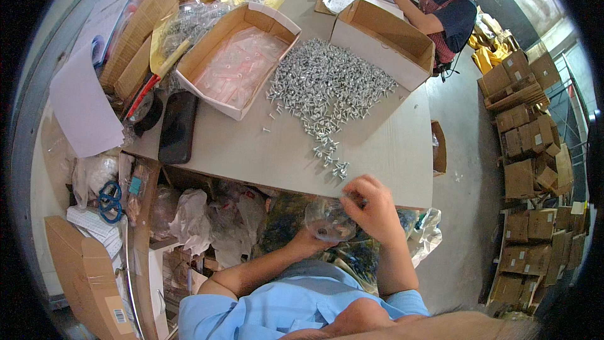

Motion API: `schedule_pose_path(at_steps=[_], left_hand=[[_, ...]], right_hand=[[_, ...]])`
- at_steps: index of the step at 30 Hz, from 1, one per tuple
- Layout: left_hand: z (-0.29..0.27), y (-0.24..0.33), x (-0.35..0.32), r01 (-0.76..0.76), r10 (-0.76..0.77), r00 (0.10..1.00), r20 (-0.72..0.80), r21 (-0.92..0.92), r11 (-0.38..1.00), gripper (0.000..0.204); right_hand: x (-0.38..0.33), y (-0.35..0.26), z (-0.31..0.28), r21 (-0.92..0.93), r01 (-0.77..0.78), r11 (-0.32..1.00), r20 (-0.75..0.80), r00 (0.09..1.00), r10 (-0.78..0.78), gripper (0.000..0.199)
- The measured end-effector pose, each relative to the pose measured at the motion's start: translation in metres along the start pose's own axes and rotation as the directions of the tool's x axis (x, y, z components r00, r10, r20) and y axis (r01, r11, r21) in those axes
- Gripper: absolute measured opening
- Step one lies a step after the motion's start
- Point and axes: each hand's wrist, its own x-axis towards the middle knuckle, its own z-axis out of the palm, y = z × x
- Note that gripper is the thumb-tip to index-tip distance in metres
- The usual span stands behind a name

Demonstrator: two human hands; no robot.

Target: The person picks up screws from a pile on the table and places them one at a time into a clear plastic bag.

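A large heap of small silver screws (327, 88) covers the middle of the grey table (390, 145), thinning to a trail toward its near edge. Below that edge my left hand (311, 234) holds a small clear plastic bag (328, 220) with a few screws in it. My right hand (371, 204) is pinched over the bag's mouth, fingers closed on screws at the top. Both forearms come up from my blue shirt.
An open box of filled clear bags (236, 63) sits left of the heap, an empty carton (384, 41) behind it. A black phone (178, 127) lies near the left edge. Another person (440, 6) works at the far side. Stacked cartons (535, 170) line the right floor.
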Motion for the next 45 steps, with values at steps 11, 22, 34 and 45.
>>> schedule_pose_path(at_steps=[11, 22, 34, 45], left_hand=[[0.002, -0.003, -0.001, -0.064, 0.065, 0.998, 0.005, -0.096, 0.993, 0.05], [0.005, -0.012, 0.003, -0.05, 0.051, 0.999, 0.004, -0.135, 0.99, 0.042], [0.008, -0.027, 0.007, -0.05, 0.047, 0.999, -0.019, -0.18, 0.982, 0.038], [0.009, -0.024, 0.006, -0.155, 0.15, 0.987, -0.062, -0.07, 0.985, 0.027]], right_hand=[[0.024, 0.017, 0.022, -0.256, 0.111, 0.96, -0.209, 0.963, -0.167, 0.024], [0.023, 0.014, 0.023, -0.263, 0.112, 0.958, -0.234, 0.956, -0.176, 0.028], [0.018, 0.015, 0.029, -0.304, 0.1, 0.947, -0.247, 0.952, -0.18, 0.022], [-0.003, -0.005, 0.023, -0.205, 0.102, 0.973, -0.067, 0.991, -0.118, 0.016]])
